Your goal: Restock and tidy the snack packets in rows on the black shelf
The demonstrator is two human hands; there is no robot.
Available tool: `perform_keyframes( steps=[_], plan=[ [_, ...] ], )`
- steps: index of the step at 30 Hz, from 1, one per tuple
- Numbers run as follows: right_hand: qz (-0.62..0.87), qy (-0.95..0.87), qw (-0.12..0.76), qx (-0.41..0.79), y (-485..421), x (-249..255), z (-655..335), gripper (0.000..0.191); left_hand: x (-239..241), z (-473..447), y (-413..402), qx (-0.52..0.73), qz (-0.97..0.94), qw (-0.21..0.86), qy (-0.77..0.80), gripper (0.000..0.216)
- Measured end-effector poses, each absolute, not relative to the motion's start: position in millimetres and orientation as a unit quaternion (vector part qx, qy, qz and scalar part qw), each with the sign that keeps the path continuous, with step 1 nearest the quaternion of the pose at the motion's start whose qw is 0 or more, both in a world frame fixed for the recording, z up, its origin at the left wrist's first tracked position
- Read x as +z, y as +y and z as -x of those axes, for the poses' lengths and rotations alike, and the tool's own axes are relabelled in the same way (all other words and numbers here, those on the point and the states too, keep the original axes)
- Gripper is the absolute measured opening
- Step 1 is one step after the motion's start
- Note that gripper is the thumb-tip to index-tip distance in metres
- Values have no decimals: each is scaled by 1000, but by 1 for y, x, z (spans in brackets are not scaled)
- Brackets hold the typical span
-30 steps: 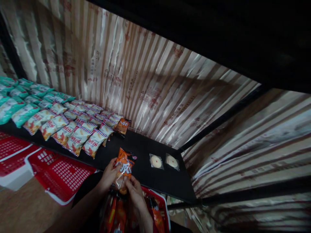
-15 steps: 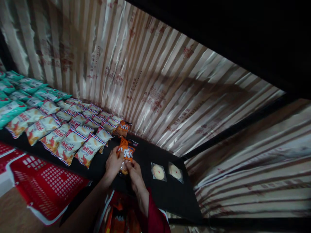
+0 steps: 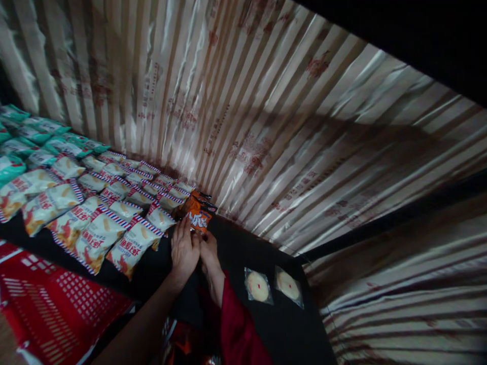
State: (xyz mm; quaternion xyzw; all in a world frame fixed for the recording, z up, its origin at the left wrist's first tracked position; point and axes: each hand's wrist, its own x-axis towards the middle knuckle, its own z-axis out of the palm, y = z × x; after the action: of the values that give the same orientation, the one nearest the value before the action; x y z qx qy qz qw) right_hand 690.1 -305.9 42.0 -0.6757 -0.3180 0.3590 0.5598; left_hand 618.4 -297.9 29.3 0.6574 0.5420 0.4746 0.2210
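An orange snack bag (image 3: 200,219) with white lettering and dark ends lies at the back of the black shelf (image 3: 243,243), against another orange bag behind it. My left hand (image 3: 184,249) has its fingers along the bag's left side and lower part. At its lower right edge, my right hand (image 3: 208,253) grips it with bent fingers. Both hands touch each other and hide the bag's lower end. Just left of them are rows of white snack bags (image 3: 131,246) with striped edges and red lettering.
Green bags (image 3: 36,134) fill the shelf's far left. Two round, pale wrapped pieces lie on the right, the nearer one (image 3: 257,285) beside my right sleeve. Red baskets (image 3: 64,304) stand below the front edge. Striped sheeting (image 3: 251,111) hangs behind, with a dark bar (image 3: 395,215) at right.
Both hands have pushed the orange bag back toward the sheeting, up to the other orange bag. The left fingers have straightened along it. The view has shifted slightly.
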Motion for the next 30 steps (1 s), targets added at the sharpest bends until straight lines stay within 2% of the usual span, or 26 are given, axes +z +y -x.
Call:
perform_keyframes(
  steps=[12,30],
  plan=[
    [700,-316,545,337,-282,12,-700,30,15,-624,-287,454,-649,256,555,45],
    [708,-369,515,313,-274,0,-699,34,18,-617,-278,464,-647,245,553,41]
  ],
)
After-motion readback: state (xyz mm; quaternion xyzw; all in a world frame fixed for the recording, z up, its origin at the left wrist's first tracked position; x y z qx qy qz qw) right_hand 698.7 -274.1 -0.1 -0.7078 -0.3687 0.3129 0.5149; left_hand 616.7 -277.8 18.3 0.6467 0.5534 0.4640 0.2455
